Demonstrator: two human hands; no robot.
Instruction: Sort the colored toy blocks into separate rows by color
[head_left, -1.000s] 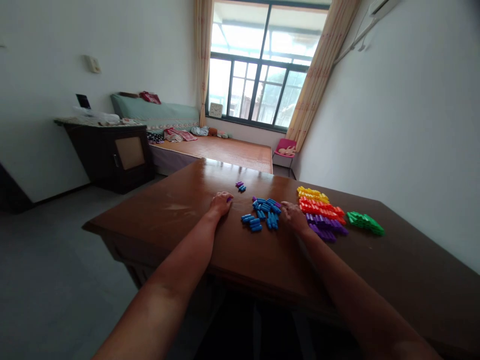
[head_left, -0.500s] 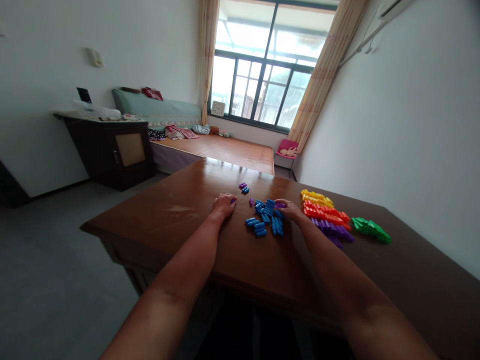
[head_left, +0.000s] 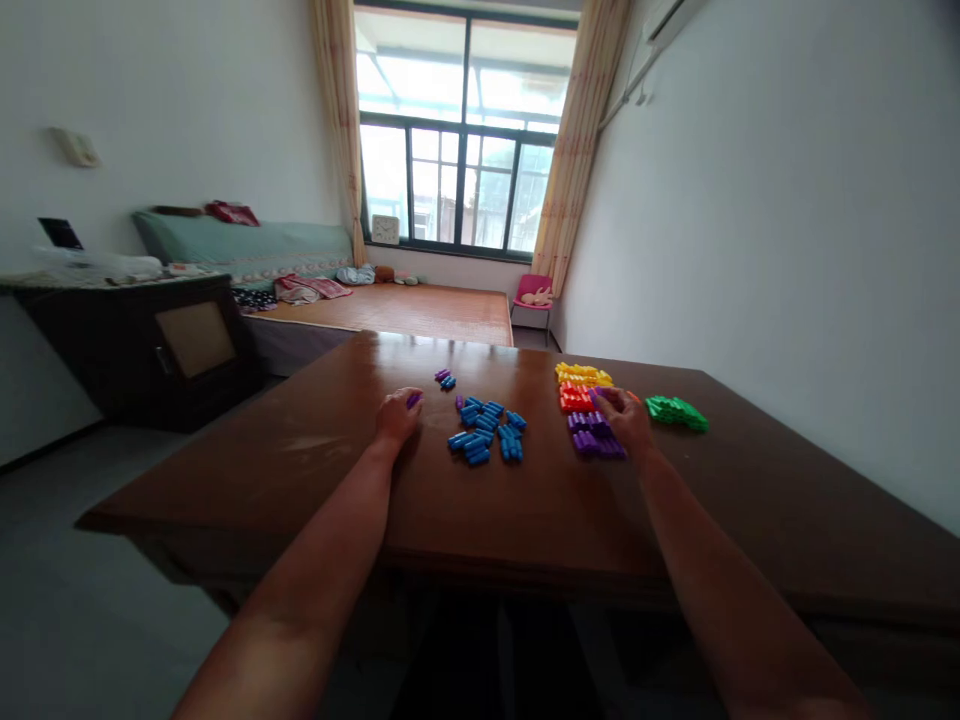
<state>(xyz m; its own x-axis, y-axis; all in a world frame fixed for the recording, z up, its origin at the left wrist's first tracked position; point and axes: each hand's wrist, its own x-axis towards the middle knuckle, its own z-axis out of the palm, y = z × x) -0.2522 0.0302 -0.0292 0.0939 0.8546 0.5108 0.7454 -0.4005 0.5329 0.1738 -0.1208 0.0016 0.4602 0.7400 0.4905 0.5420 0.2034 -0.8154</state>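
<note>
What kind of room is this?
It looks like a room in someone's home, perhaps a bedroom: there's a wide bed-like platform with bunched cloths on it, long patterned curtains by the window, and a pink chair.

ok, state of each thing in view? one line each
Left hand: closed on a purple piece
Right hand: pinching another purple piece
Main blue pile: loose
Purple group: in rows
Red pieces: in rows, partly hidden
Yellow pieces: in rows
Green pieces: grouped together
Curtains: drawn apart
Cabinet door: shut
</note>
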